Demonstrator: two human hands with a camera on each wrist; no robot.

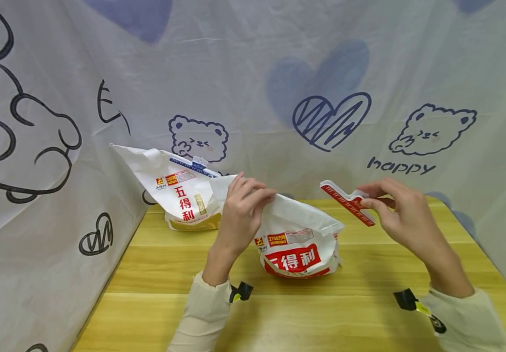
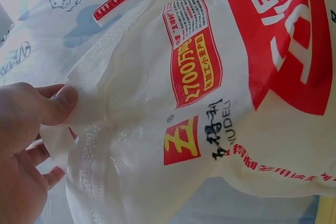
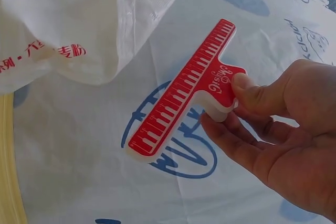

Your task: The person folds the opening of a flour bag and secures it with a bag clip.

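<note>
My left hand (image 1: 242,210) pinches the folded top edge of a white flour bag (image 1: 297,222) with red print, which stands on the table. In the left wrist view the thumb lies over the bag's edge (image 2: 86,93), with fingers behind it. To the right of the bag, my right hand (image 1: 400,215) holds a red and white clip (image 1: 345,201) in the air by its handle. The right wrist view shows piano keys and "Music" printed on this clip (image 3: 181,93), with thumb and fingers pinching the handle; its long bar points toward the bag.
Behind and left stands a second flour bag (image 1: 182,195) with a gold base, a blue clip (image 1: 193,166) across its top. Both bags rest on a yellow wooden table (image 1: 323,313). A pale printed cloth (image 1: 244,73) hangs around the table's back and sides.
</note>
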